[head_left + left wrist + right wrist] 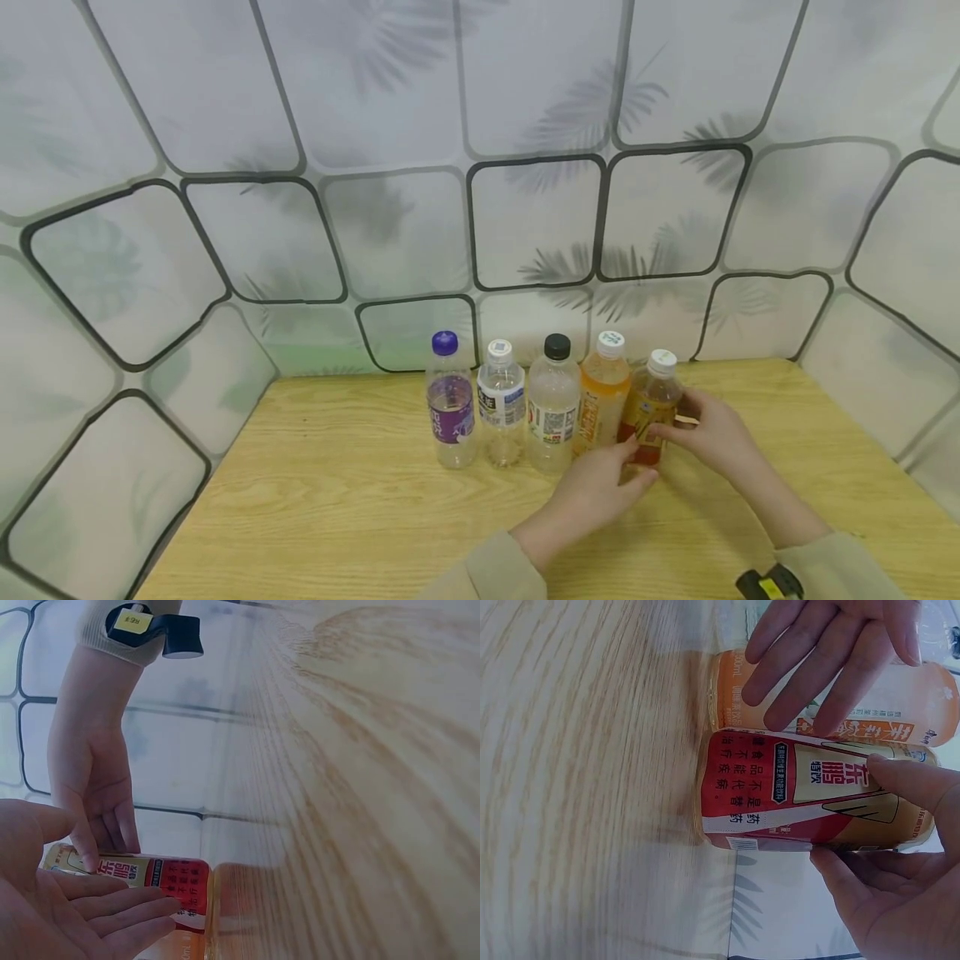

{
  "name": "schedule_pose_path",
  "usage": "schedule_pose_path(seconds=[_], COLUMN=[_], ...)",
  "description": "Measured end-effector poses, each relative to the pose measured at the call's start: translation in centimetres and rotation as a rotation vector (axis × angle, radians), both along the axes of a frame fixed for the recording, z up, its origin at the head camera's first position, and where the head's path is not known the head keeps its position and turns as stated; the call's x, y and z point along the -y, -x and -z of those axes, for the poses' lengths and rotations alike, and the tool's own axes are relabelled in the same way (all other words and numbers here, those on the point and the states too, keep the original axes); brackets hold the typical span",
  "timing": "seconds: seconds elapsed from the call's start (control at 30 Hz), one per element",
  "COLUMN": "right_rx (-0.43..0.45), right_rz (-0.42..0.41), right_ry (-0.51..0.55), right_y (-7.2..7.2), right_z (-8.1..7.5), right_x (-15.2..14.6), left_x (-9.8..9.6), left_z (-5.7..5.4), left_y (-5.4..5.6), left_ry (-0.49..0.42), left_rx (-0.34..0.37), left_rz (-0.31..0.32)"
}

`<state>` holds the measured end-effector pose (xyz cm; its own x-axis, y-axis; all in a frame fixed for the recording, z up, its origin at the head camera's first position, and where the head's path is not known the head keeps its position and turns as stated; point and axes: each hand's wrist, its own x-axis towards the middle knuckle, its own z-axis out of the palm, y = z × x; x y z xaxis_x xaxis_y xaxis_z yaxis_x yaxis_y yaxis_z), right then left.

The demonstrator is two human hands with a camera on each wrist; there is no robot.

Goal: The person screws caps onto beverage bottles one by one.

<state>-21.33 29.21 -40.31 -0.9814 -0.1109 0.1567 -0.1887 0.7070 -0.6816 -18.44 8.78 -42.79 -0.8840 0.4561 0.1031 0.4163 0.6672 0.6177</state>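
Five plastic bottles stand in a row on the table in the head view. At the row's right end, my right hand holds a white-capped drink bottle with a red and gold label, thumb on one side and fingers on the other. The right wrist view shows this bottle close up, right beside an orange-labelled bottle. My left hand is in front of these two bottles. Its fingers are extended and overlap the red label in the left wrist view; it grips nothing.
Left of the orange bottle stand a black-capped bottle, a white-capped bottle with a blue and white label, and a purple-capped bottle. The wooden table meets a patterned curtain-like backdrop behind and at both sides.
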Motion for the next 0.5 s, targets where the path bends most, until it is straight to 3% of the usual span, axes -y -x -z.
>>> schedule_pose_path(seconds=[0.27, 0.37, 0.5], right_rx=[-0.045, -0.063, -0.013], right_rz=[-0.03, -0.024, -0.006], right_ry=[0.053, 0.019, -0.058], right_y=[-0.5, -1.0, -2.2], right_z=[0.3, 0.5, 0.6], right_x=[0.0, -0.3, -0.9], left_x=[0.5, 1.0, 2.1], left_z=[0.1, 0.0, 0.0], left_y=[-0.2, -0.6, -1.2], left_ry=[-0.001, -0.021, -0.027], left_rx=[-0.02, 0.011, 0.043], left_rz=[0.022, 0.014, 0.013])
